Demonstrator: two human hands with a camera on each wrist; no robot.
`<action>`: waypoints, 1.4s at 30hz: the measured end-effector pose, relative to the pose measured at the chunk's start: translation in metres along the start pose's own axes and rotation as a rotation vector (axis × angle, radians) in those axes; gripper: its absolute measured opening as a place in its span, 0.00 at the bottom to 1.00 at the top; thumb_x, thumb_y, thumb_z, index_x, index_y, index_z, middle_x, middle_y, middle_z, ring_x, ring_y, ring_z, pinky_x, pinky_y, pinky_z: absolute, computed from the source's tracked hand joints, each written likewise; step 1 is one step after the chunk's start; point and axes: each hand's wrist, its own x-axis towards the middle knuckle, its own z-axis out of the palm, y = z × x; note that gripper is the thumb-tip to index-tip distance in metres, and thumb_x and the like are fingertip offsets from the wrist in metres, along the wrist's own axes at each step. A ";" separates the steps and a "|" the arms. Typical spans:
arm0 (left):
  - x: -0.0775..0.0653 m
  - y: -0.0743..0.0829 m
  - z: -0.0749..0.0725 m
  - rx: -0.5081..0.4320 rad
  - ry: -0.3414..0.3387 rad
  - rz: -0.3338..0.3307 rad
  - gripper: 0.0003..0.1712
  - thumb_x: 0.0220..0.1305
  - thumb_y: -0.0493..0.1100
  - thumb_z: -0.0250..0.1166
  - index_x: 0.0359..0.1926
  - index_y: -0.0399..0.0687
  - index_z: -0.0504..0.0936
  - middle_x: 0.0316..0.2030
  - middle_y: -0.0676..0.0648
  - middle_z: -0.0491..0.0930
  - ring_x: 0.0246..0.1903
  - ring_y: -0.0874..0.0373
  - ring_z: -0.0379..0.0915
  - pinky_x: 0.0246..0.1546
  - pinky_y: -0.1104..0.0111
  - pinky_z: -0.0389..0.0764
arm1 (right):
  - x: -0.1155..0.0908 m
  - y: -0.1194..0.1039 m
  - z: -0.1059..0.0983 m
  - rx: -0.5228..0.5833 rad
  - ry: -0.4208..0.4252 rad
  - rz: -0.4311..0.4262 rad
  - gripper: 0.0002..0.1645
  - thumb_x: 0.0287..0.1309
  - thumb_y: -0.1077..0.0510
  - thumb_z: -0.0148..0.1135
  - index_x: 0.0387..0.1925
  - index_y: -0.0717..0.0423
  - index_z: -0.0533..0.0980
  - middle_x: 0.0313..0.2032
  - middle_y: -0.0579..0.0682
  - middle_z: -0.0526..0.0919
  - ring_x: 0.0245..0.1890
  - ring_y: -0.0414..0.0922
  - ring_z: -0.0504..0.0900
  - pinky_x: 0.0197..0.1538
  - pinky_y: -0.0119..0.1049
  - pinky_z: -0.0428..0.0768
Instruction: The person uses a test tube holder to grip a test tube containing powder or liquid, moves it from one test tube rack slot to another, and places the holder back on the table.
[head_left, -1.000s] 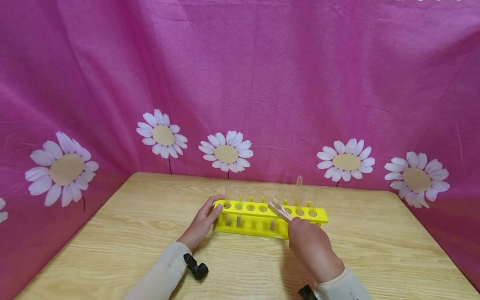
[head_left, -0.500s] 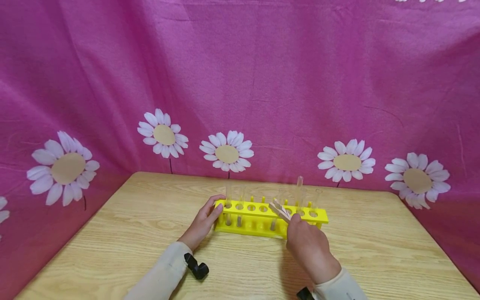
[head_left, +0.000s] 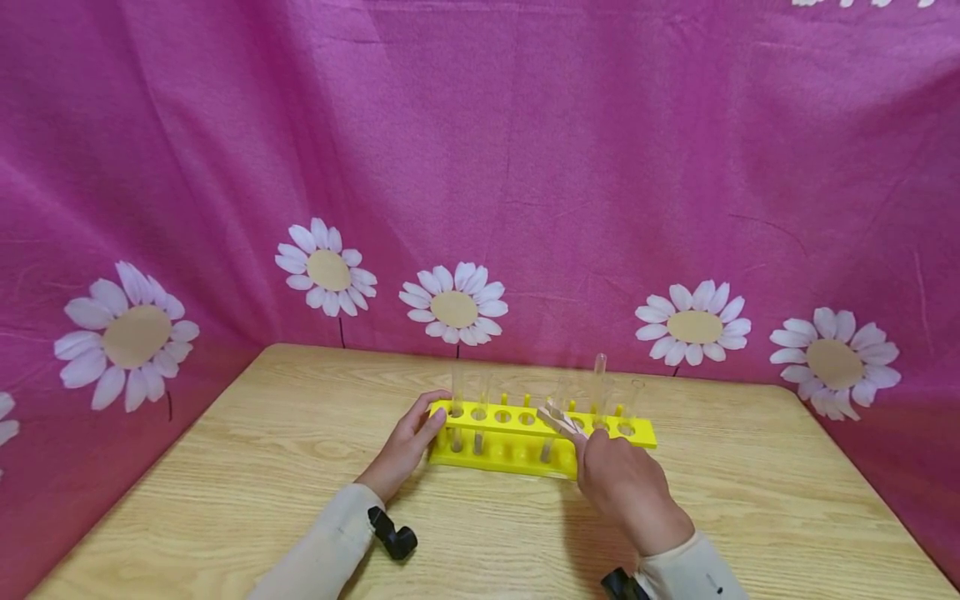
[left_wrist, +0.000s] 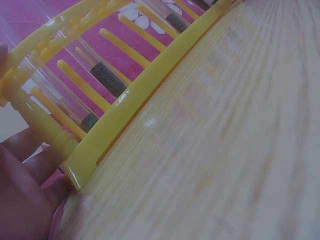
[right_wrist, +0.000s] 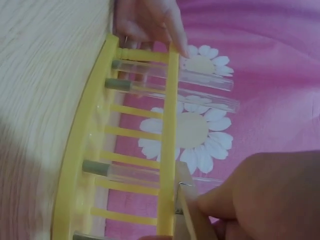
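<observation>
Our left hand point(head_left: 405, 443), fingers curled, grips the rack point(head_left: 513, 428) at its left end; our right hand point(head_left: 626, 490) pinches the clamp point(head_left: 557, 422) beside a tube point(head_left: 546, 451). The rack stands near the tabletop point(head_left: 750, 487)'s far edge.

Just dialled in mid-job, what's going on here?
A person's left hand grips the left end of a yellow plastic test-tube rack on a light wood-grain table. Their right hand holds a pale wooden clamp whose tip is at a transparent tube with dark contents, standing in the rack; whether it pinches that tube can't be told. Two similar tubes stand near the left hand.
</observation>
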 end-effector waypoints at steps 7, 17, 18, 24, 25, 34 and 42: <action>-0.001 0.004 0.001 -0.009 -0.003 -0.023 0.21 0.75 0.52 0.50 0.65 0.57 0.67 0.64 0.48 0.65 0.60 0.51 0.63 0.65 0.54 0.60 | 0.001 0.000 0.003 0.011 0.012 0.010 0.22 0.74 0.50 0.37 0.30 0.63 0.65 0.18 0.54 0.68 0.17 0.49 0.67 0.18 0.39 0.66; -0.001 0.005 0.001 0.000 -0.003 -0.020 0.21 0.74 0.52 0.50 0.65 0.57 0.67 0.64 0.48 0.65 0.60 0.51 0.63 0.65 0.55 0.60 | 0.002 0.001 0.002 0.009 -0.005 0.036 0.21 0.74 0.50 0.38 0.31 0.62 0.64 0.18 0.54 0.69 0.17 0.49 0.68 0.19 0.39 0.66; -0.001 0.005 0.001 0.000 0.000 -0.018 0.21 0.74 0.53 0.51 0.65 0.59 0.67 0.64 0.49 0.66 0.60 0.52 0.63 0.65 0.55 0.60 | 0.002 0.000 0.001 0.010 -0.014 0.042 0.21 0.75 0.49 0.38 0.32 0.62 0.64 0.18 0.54 0.69 0.17 0.49 0.68 0.19 0.39 0.66; -0.002 0.003 0.001 0.000 0.014 -0.015 0.21 0.74 0.54 0.51 0.65 0.59 0.67 0.65 0.50 0.64 0.61 0.51 0.62 0.66 0.53 0.59 | 0.004 0.002 -0.002 0.017 -0.038 0.053 0.22 0.74 0.47 0.40 0.35 0.62 0.66 0.19 0.55 0.70 0.18 0.49 0.68 0.20 0.39 0.66; -0.003 0.003 0.001 0.002 0.014 -0.016 0.22 0.74 0.54 0.51 0.65 0.60 0.67 0.65 0.49 0.64 0.61 0.51 0.61 0.66 0.53 0.58 | 0.004 0.003 -0.002 0.021 -0.034 0.046 0.22 0.74 0.47 0.41 0.35 0.63 0.67 0.20 0.55 0.70 0.18 0.50 0.69 0.21 0.39 0.66; -0.001 0.002 0.001 0.003 -0.001 -0.022 0.23 0.72 0.58 0.51 0.64 0.61 0.68 0.67 0.50 0.62 0.64 0.51 0.59 0.67 0.52 0.57 | 0.003 0.008 -0.008 0.046 0.023 -0.015 0.18 0.69 0.49 0.51 0.30 0.60 0.69 0.20 0.53 0.69 0.20 0.49 0.67 0.22 0.40 0.66; -0.002 0.003 0.002 0.028 0.010 -0.014 0.23 0.73 0.58 0.50 0.64 0.60 0.67 0.67 0.49 0.63 0.66 0.50 0.58 0.67 0.51 0.57 | 0.000 0.006 -0.013 0.049 0.080 -0.012 0.18 0.69 0.50 0.53 0.30 0.61 0.69 0.18 0.53 0.68 0.17 0.48 0.66 0.20 0.38 0.65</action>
